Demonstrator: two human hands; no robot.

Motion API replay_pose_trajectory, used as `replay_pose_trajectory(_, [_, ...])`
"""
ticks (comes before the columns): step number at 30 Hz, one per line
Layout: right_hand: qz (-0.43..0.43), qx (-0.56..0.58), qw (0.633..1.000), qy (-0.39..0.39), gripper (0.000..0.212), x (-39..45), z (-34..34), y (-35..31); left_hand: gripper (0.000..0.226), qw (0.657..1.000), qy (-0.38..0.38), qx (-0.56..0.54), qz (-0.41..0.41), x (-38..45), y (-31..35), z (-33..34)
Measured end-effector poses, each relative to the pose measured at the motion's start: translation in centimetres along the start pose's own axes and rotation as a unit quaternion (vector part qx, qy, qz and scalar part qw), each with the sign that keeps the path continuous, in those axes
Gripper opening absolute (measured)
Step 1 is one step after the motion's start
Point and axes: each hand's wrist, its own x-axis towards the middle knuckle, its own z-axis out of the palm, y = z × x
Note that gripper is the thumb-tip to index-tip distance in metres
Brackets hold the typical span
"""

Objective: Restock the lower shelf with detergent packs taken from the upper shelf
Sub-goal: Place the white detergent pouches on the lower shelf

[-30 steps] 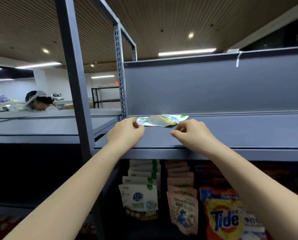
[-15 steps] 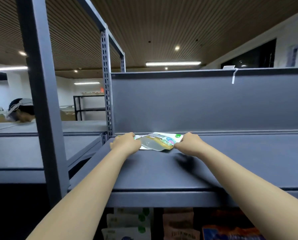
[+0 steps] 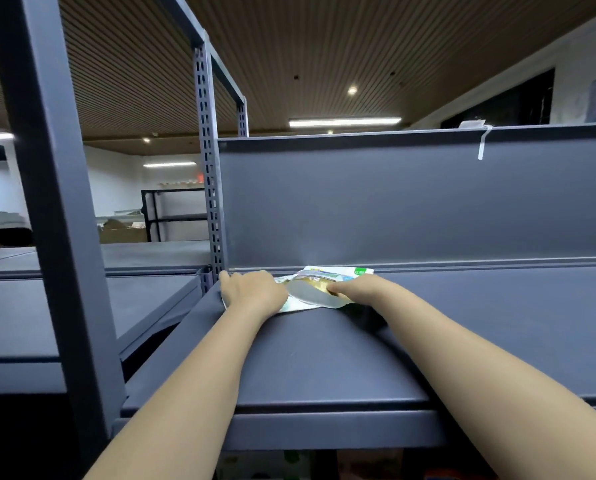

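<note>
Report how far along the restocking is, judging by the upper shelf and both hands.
Done: nothing visibly moved yet. In hand: the left hand and right hand both rest on the flat white-and-green detergent pouch lying at the back of the grey metal upper shelf. Left: lift it and carry it down to the lower shelf.

A brown slatted ceiling point(image 3: 289, 46) is stretching overhead, with a long strip light point(image 3: 345, 122) glowing near a round spotlight point(image 3: 352, 90). A white tag point(image 3: 482, 145) is hanging from the back panel's top edge. Behind, a black rack point(image 3: 172, 214) is standing beside what may be cardboard boxes point(image 3: 123, 232).
</note>
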Motion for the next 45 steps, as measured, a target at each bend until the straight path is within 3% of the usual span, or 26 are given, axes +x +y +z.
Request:
replay_pose_trajectory(3, [-0.010, 0.008, 1.000, 0.003, 0.065, 0.0, -0.6, -0.6, 0.026, 0.994, 0.082, -0.065, -0.022, -0.6, 0.2, 0.0])
replay_pose_trajectory(6, [-0.015, 0.037, 0.999, 0.005, 0.038, -0.2, -1.1, -0.8, 0.023, 0.985, 0.114, -0.103, -0.078, -0.8, -0.3, 0.1])
replay_pose_trajectory(12, [0.036, 0.174, 0.984, 0.016, 0.015, -1.3, -2.4, -0.4, 0.042, 0.983, -0.085, -0.123, -0.103, -0.3, -1.2, 1.0])
replay_pose_trajectory(18, [0.036, 0.289, 0.954, 0.067, 0.018, -3.1, -3.2, 0.8, 0.045, 0.974, -0.029, -0.174, -0.140, -0.3, -1.0, 0.7])
replay_pose_trajectory(22, [-0.038, 0.372, 0.912, 0.169, 0.025, -3.9, -3.8, 1.6, 0.024, 0.957, -0.029, -0.252, -0.140, -0.5, -1.2, 0.1])
replay_pose_trajectory(25, [-0.085, 0.361, 0.906, 0.203, 0.025, -4.9, -4.9, 2.2, 0.014, 0.940, 0.002, -0.303, -0.158, -0.8, -1.2, -0.3])
replay_pose_trajectory(27, [-0.105, 0.331, 0.914, 0.212, 0.025, -5.7, -5.7, 3.0, 0.011, 0.910, 0.061, -0.363, -0.191, -1.2, -1.2, -0.7])
replay_pose_trajectory(29, [-0.111, 0.296, 0.925, 0.211, 0.023, -6.6, -6.3, 3.9, 0.012, 0.855, 0.107, -0.451, -0.231, -1.5, -1.5, -1.4])
replay_pose_trajectory(33, [-0.128, 0.265, 0.939, 0.178, 0.017, -8.8, -7.0, 5.1, 0.022, 0.752, 0.131, -0.599, -0.240, -2.7, -1.7, -2.3])
replay_pose_trajectory(36, [-0.128, 0.286, 0.940, 0.136, 0.010, -10.2, -6.8, 5.3, 0.021, 0.725, 0.172, -0.640, -0.186, -4.6, -1.6, -2.4])
replay_pose_trajectory(39, [-0.128, 0.307, 0.929, 0.161, 0.012, -10.9, -6.5, 5.7, 0.010, 0.693, 0.189, -0.687, -0.108, -6.3, -1.8, -2.5])
replay_pose_trajectory(42, [-0.152, 0.292, 0.926, 0.187, 0.016, -11.8, -6.2, 6.2, 0.008, 0.681, 0.164, -0.710, -0.073, -8.4, -1.7, -3.0])
replay_pose_trajectory(45, [-0.151, 0.297, 0.918, 0.216, 0.016, -12.8, -5.9, 7.0, 0.008, 0.664, 0.122, -0.732, -0.096, -10.4, -1.2, -3.8])
